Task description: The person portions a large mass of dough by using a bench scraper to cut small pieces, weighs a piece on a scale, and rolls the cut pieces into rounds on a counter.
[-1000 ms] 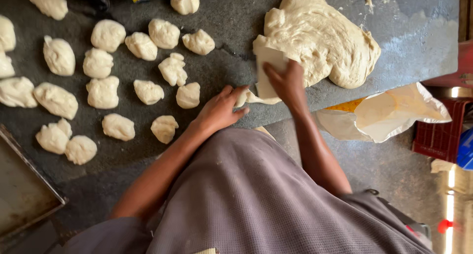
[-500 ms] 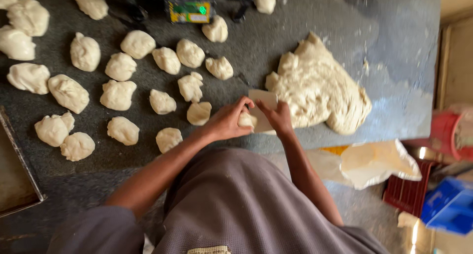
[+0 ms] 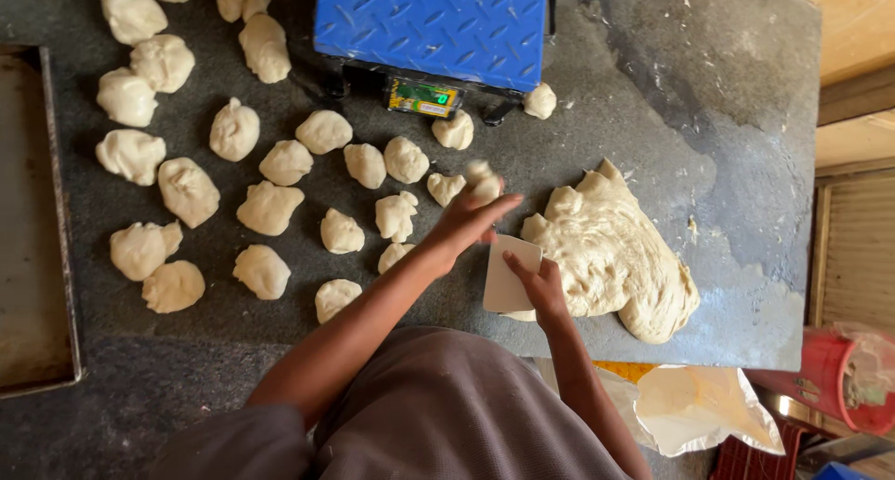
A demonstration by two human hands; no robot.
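The left hand [image 3: 471,214] reaches far across the dark stone bench [image 3: 709,98], its grip closed on a small dough piece [image 3: 482,177] held just above the surface, between the scattered portions and the scale. The right hand [image 3: 536,284] has its grip pinched on a pale, flat scraper [image 3: 508,275], whose right edge touches the big dough mass [image 3: 611,252] lying at the near right of the bench.

To the left, rough dough balls [image 3: 270,207] spread over the bench in loose rows, none touching the hands; the closest sit just beside the left wrist. A blue scale [image 3: 433,23] with a ribbed platform stands at the far edge, its small lit display [image 3: 421,96] facing near, with 2 dough lumps at its feet. A metal tray [image 3: 33,228] lies along the left edge.

The bench is floured and smeared around the mass. Beyond its right edge show a red bucket [image 3: 834,377] and, nearer, a pale open sack [image 3: 704,405].
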